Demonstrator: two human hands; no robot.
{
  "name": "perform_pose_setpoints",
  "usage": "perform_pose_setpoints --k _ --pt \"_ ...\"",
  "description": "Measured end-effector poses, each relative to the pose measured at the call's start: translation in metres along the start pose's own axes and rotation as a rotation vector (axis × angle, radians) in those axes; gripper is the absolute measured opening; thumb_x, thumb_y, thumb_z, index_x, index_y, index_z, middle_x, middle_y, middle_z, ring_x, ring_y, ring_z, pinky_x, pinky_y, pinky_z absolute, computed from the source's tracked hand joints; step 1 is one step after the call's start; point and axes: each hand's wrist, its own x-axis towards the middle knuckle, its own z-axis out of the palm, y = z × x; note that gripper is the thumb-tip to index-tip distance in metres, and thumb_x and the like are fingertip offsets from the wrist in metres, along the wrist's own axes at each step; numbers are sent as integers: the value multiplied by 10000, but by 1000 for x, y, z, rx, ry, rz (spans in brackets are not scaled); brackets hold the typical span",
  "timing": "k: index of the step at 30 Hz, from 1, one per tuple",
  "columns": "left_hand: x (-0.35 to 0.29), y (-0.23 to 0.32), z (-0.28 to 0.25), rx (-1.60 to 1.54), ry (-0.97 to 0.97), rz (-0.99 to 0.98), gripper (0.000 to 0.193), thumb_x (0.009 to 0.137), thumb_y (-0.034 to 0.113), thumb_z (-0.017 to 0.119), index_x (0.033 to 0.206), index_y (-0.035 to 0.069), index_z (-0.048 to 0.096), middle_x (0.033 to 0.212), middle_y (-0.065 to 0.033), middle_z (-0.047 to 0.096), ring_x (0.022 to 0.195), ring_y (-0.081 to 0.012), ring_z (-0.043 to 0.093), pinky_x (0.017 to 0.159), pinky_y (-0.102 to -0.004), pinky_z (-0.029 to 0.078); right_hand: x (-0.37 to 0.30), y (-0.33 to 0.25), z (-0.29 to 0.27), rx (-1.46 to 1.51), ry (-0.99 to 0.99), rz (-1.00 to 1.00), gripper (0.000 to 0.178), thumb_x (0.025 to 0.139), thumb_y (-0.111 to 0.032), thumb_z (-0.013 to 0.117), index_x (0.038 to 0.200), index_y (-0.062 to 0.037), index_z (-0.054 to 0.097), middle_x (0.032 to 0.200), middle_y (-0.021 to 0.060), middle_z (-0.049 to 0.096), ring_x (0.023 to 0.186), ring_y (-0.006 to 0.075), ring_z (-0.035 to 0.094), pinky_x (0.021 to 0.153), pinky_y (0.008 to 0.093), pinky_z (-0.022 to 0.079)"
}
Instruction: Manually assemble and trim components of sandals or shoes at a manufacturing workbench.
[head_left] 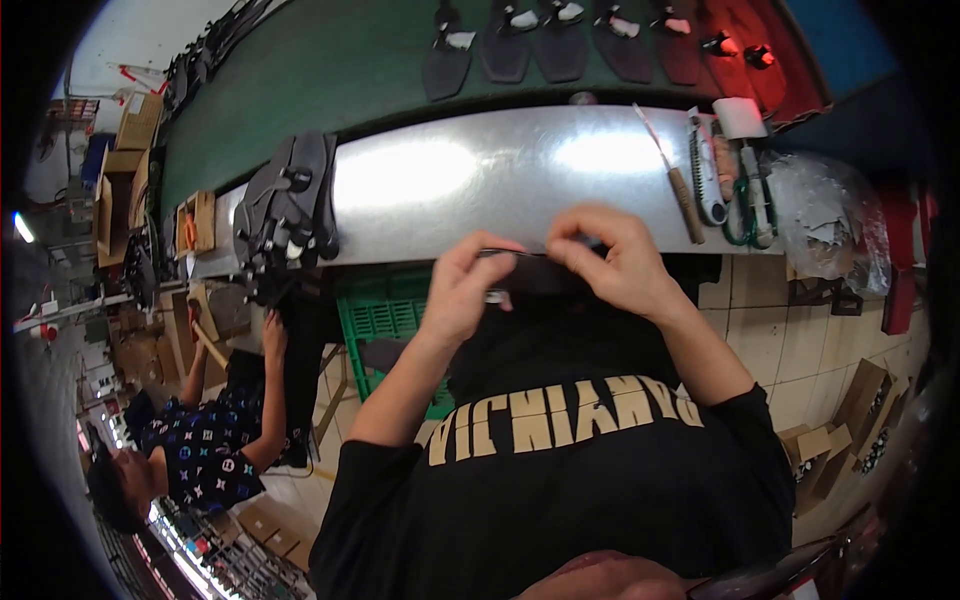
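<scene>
Close to my body, at the near edge of the metal worktable, my left hand is closed with thumb and finger pinching the edge of a dark flat piece. Its exact kind cannot be made out against my black shirt. My right hand is closed too, its fingertips pinched together at the right end of the same edge. Whatever lies inside those fingertips is hidden. A small pale tab shows below my left fingers. Left of my hands, a pile of dark grey flat pieces with black fittings lies on the metal top.
An awl, a utility knife and green-handled scissors lie at right, beside a clear plastic bag. Dark paddle-shaped pieces line the green surface beyond. A green crate stands below; a co-worker holds a hammer at left.
</scene>
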Motion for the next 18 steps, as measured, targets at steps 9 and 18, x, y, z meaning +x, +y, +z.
perform_pose_setpoints --k 9,18 --pt "19 -31 -71 -536 365 -9 447 951 188 547 1340 -23 482 1215 -204 606 1032 -318 663 763 -302 586 1 70 -49 -1014 499 2 413 814 -22 648 1223 -33 592 959 140 602 901 327 531 833 406 447" --pt "31 -35 -39 -921 274 -253 336 879 238 672 1144 59 569 1095 -98 652 963 -259 667 580 -237 531 -13 43 -6 -260 279 -33 216 922 31 505 1096 -27 621 852 40 574 744 127 551 674 257 454"
